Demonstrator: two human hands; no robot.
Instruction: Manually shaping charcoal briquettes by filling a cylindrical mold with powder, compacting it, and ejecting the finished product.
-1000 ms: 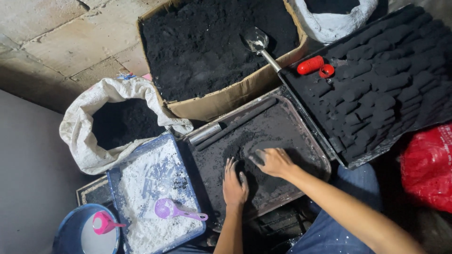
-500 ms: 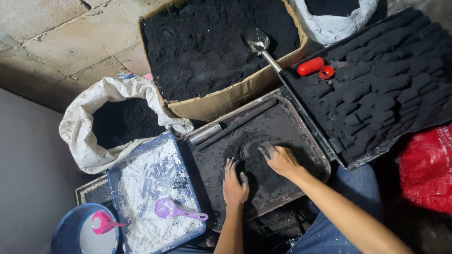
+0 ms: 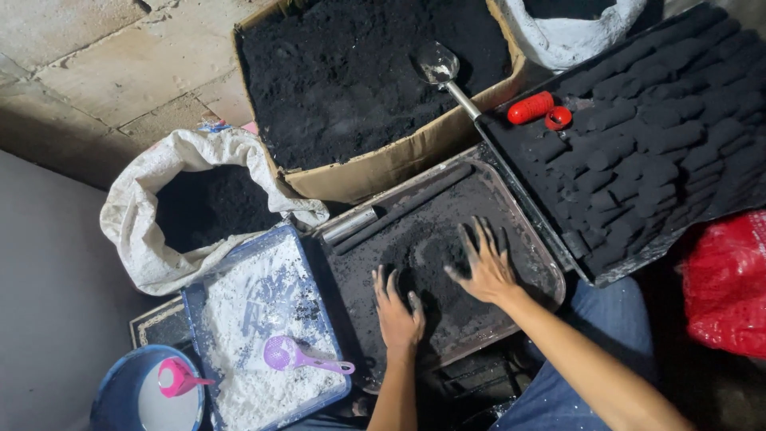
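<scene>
Tray [image 3: 536,263]: centre of the floor, holding powder [image 3: 431,263]; a tube [image 3: 351,226] lies along its far left edge. Left hand [image 3: 397,311] and right hand [image 3: 483,263] rest in the powder, side by side, fingers spread.

Box [image 3: 383,172]: just behind the tray, filled with powder; a scoop [image 3: 437,64] lies in it, handle over the right wall.

Briquette tray [image 3: 654,136]: right of both, touching the central tray.

Sack [image 3: 152,231]: left of the box.

Bin [image 3: 263,319]: left of the central tray, just beside it, a small scoop [image 3: 291,353] lying inside.

Bucket [image 3: 120,391]: nearest left corner, a cup [image 3: 175,377] in it.

Bag [image 3: 730,279]: far right.
</scene>
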